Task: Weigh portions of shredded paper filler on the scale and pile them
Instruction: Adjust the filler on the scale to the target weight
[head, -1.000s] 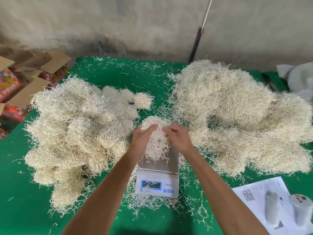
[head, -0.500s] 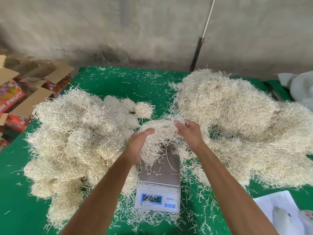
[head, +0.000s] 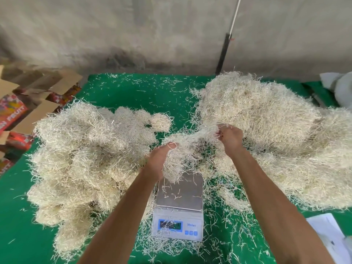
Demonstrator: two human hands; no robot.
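A small white digital scale (head: 179,216) with a steel platform sits on the green table, a few loose shreds on its platform. Above it my left hand (head: 158,161) grips a clump of pale shredded paper filler (head: 177,159) that hangs down toward the platform. My right hand (head: 229,140) pinches strands stretched out from that same clump, up and to the right. A big pile of separate clumps (head: 85,155) lies left of the scale. A larger loose heap of filler (head: 270,134) lies to the right.
The green table cover (head: 137,92) is strewn with stray shreds. Open cardboard boxes (head: 28,103) stand off the table's left edge. White papers (head: 331,237) lie at the front right corner, a white bundle (head: 341,88) at the far right. A grey wall rises behind.
Both hands have lifted the clump off the scale platform and drawn apart. The right hand has moved up and right, stretching strands out of the clump.
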